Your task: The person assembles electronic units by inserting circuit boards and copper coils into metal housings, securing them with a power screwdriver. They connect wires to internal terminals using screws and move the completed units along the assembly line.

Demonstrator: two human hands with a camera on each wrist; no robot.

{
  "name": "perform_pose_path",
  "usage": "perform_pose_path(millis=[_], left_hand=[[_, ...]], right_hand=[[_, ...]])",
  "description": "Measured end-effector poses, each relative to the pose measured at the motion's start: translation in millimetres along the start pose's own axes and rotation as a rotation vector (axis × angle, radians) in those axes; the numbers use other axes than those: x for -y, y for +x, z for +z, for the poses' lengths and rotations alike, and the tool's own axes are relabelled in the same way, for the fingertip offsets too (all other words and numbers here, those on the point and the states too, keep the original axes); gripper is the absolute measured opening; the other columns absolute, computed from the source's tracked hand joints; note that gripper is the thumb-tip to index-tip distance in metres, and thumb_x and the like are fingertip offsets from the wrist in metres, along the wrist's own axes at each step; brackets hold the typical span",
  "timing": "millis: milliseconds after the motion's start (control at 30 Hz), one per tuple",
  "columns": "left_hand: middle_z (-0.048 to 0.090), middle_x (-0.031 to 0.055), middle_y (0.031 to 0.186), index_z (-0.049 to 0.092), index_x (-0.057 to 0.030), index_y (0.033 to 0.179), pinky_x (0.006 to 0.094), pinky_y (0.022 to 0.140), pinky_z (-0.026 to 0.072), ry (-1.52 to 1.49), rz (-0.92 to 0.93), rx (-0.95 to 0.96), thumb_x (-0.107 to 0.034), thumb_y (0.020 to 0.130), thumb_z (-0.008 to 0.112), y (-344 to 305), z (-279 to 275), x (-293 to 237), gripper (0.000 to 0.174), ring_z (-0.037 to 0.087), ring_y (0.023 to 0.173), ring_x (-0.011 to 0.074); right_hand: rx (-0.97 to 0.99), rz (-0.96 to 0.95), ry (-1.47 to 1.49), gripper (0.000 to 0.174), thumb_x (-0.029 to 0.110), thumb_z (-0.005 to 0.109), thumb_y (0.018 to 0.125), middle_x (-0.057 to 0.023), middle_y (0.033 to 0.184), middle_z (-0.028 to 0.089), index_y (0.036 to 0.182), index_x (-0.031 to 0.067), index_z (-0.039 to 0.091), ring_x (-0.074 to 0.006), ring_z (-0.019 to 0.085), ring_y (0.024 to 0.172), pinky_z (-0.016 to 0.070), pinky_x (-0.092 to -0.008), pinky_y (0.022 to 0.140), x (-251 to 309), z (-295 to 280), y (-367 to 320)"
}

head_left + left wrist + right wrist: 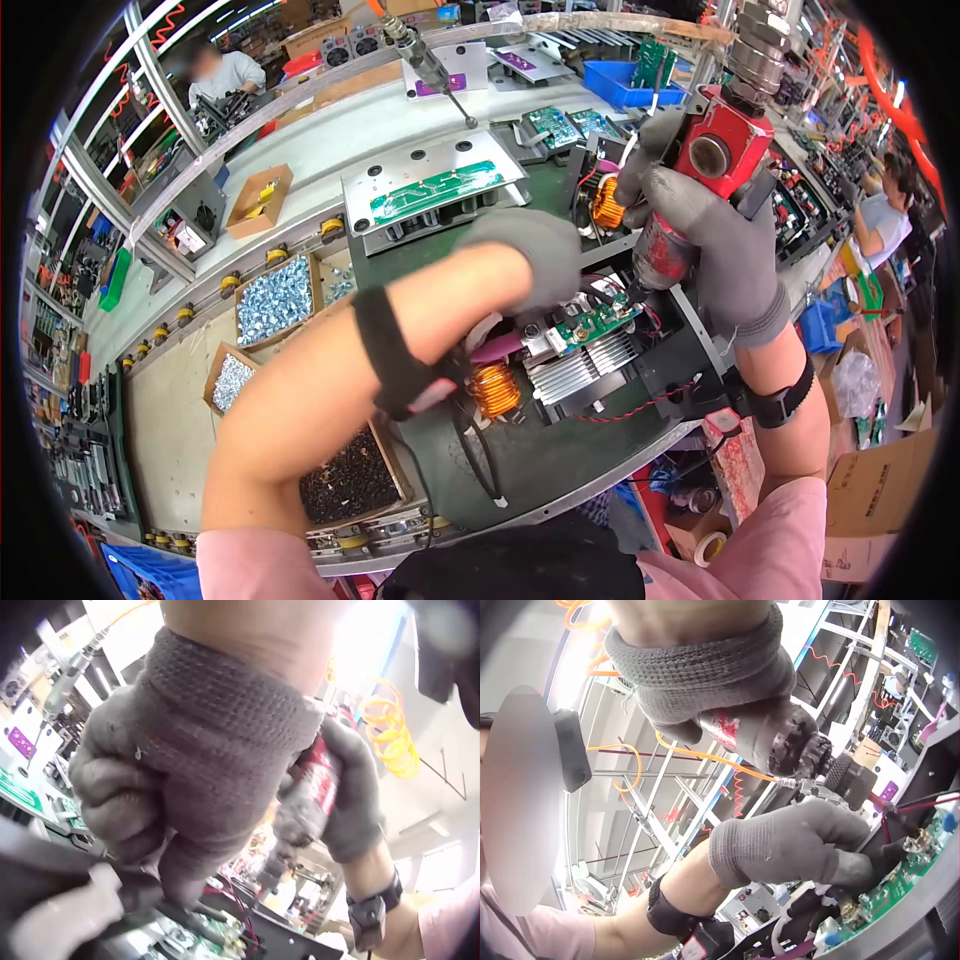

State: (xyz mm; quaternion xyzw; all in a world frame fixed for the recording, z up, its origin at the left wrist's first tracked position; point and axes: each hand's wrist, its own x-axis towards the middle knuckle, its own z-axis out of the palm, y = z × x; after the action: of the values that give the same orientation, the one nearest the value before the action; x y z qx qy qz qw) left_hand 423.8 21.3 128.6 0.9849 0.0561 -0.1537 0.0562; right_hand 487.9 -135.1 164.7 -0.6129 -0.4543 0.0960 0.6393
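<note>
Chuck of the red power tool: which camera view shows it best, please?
The right wrist view: it shows the chuck large and from the side, with the bit coming out. The left wrist view shows it smaller and blurred. In the head view it is small and dark, below the tool's body.

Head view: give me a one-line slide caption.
Gloved right hand grips a red power tool beside a green circuit board, left hand close by.

Dark green work surface (540,465) under a metal plate (420,168) and an electronics assembly (585,372)
</note>
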Motion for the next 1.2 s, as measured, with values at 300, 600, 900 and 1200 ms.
perform_pose_path(millis=[300,600,900,1200], left_hand=[[0.066,0.0206,0.088,0.066,0.0017,0.100,0.0416,0.075,0.0491,-0.126,0.077,0.310,-0.051,0.081,0.060,-22.7,2.6,45.0,0.056,0.063,0.084,0.0331],[0.066,0.0205,0.086,0.068,0.0015,0.094,0.0412,0.073,0.0506,-0.120,0.027,0.267,-0.045,0.078,0.063,-23.8,-2.3,38.3,0.050,0.064,0.081,0.0335],[0.066,0.0196,0.086,0.068,0.0024,0.095,0.0408,0.073,0.0512,-0.087,0.039,0.277,-0.045,0.076,0.065,-21.6,-2.9,39.0,0.051,0.064,0.080,0.0327],[0.069,0.0193,0.085,0.071,0.0023,0.086,0.0403,0.069,0.0535,-0.119,0.029,0.207,-0.036,0.069,0.068,-23.3,0.9,36.6,0.042,0.066,0.074,0.0323]], right_hand=[[-0.259,-0.359,0.142,0.039,0.018,0.059,0.082,-0.0154,0.087,0.061,0.115,-0.0007,0.050,-0.0218,0.060,0.073,0.0499,-0.0342,0.068,-8.1,36.2,-8.8],[-0.265,-0.369,0.290,0.040,0.020,0.062,0.083,-0.0155,0.091,0.062,0.118,0.0035,0.052,-0.0258,0.061,0.082,0.0512,-0.0394,0.072,-26.3,42.1,-18.9],[-0.256,-0.466,0.283,0.041,0.020,0.058,0.082,-0.0153,0.088,0.062,0.117,0.0021,0.051,-0.0265,0.061,0.081,0.0519,-0.0403,0.072,-21.9,40.9,-20.4],[-0.160,-0.368,0.298,0.042,0.018,0.061,0.081,-0.0154,0.092,0.061,0.118,0.0018,0.051,-0.0240,0.060,0.080,0.0521,-0.0352,0.066,-27.5,47.9,-11.0]])
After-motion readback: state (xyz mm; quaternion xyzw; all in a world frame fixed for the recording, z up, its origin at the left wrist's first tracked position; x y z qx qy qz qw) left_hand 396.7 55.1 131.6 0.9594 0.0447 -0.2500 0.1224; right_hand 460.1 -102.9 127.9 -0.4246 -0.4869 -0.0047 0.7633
